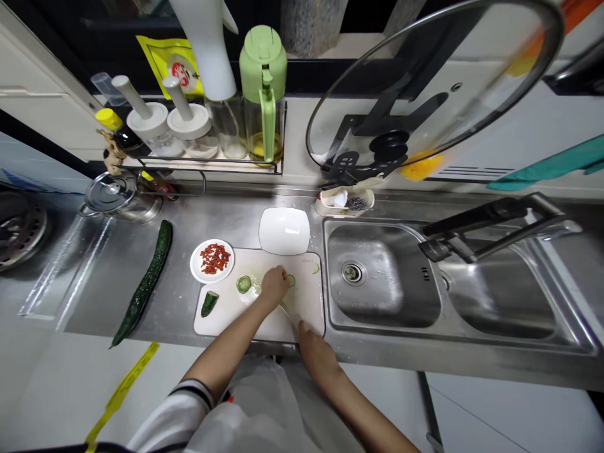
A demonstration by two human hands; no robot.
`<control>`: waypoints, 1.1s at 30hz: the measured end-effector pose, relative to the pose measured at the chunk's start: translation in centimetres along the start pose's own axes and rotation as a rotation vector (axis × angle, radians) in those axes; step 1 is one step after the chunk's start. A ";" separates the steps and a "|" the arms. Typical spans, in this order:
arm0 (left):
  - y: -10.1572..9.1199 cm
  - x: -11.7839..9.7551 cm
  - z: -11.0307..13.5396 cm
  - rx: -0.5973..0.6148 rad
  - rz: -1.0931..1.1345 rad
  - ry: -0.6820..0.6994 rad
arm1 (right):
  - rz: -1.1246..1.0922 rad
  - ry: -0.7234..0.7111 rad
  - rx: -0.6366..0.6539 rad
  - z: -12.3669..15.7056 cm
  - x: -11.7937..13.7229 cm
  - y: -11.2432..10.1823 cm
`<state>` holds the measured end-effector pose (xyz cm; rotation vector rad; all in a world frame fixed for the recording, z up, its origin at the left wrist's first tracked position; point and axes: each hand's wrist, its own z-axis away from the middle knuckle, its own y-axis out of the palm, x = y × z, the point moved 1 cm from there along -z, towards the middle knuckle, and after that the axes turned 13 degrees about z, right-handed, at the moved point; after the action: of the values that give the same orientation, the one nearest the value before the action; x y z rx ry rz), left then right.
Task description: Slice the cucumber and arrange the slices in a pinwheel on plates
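On the pale cutting board (221, 321), my left hand (274, 286) is closed, its fingertips at a cucumber slice (290, 280). My right hand (315, 351) grips a knife (289, 309) at the board's front edge, with the blade pointing up and left toward my left hand. Left of my left hand lies a small group of cucumber slices (243, 284). A dark green cucumber end piece (209, 304) rests at the board's left side. One thin slice (316, 268) is near the far right corner.
A white plate of small red pieces (214, 259) overlaps the board's far left corner; a white dish (284, 230) sits behind. A whole cucumber (144, 286) lies left, by a lidded pot (120, 195). The double sink (384, 277) is right. A glass lid (425, 94) stands above.
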<state>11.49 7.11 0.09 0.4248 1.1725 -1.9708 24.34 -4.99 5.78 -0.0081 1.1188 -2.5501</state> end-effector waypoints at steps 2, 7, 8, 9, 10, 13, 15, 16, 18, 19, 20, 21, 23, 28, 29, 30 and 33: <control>0.1 0.1 -0.1 -0.013 0.020 0.012 | -0.004 0.010 0.006 0.0 0.0 0.0; 0.3 0.4 -0.1 -0.011 0.081 0.044 | 0.000 -0.002 0.017 -0.3 0.0 0.3; 0.3 0.5 -0.2 -0.012 0.084 0.053 | -0.003 -0.004 0.020 -0.3 0.0 0.4; 0.3 0.6 -0.2 -0.017 0.086 0.062 | -0.008 -0.006 0.023 -0.3 -0.1 0.3; 0.3 0.7 -0.2 -0.025 0.091 0.071 | -0.014 -0.010 0.027 -0.3 -0.1 0.3; 0.1 1.0 -0.2 -0.025 0.126 0.073 | -0.020 -0.022 0.040 -0.2 -0.2 0.0; -0.2 1.3 -0.1 -0.010 0.159 0.075 | -0.018 -0.030 0.044 -0.1 -0.4 -0.2; -0.4 1.5 0.0 -0.006 0.173 0.076 | -0.020 -0.035 0.043 -0.1 -0.4 -0.3; -0.9 1.9 0.3 -0.010 0.194 0.078 | -0.025 -0.041 0.041 -0.1 -0.5 -0.3; -1.2 2.2 0.5 -0.017 0.200 0.077 | -0.025 -0.039 0.039 -0.1 -0.6 -0.3; -1.5 2.5 0.7 -0.023 0.205 0.076 | -0.026 -0.038 0.037 -0.1 -0.7 -0.3; -1.8 2.8 0.9 -0.027 0.210 0.078 | -0.028 -0.039 0.040 0.0 -0.9 -0.2; -2.3 3.6 1.4 -0.036 0.220 0.085 | -0.038 -0.057 0.053 0.2 -1.3 -0.2; -3.0 5.3 2.3 -0.051 0.240 0.117 | -0.075 -0.120 0.074 0.9 -2.4 -0.1; -3.1 5.5 2.5 -0.053 0.244 0.120 | -0.077 -0.119 0.072 1.0 -2.4 -0.1; -3.1 5.7 2.6 -0.056 0.248 0.123 | -0.077 -0.114 0.066 1.0 -2.4 -0.1; -3.0 6.0 3.0 -0.076 0.249 0.136 | -0.077 -0.081 0.034 0.5 -2.0 -0.2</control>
<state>5.65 2.59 -0.34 0.6410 1.2120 -1.6994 26.18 -4.60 6.52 -0.1470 1.0646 -2.6105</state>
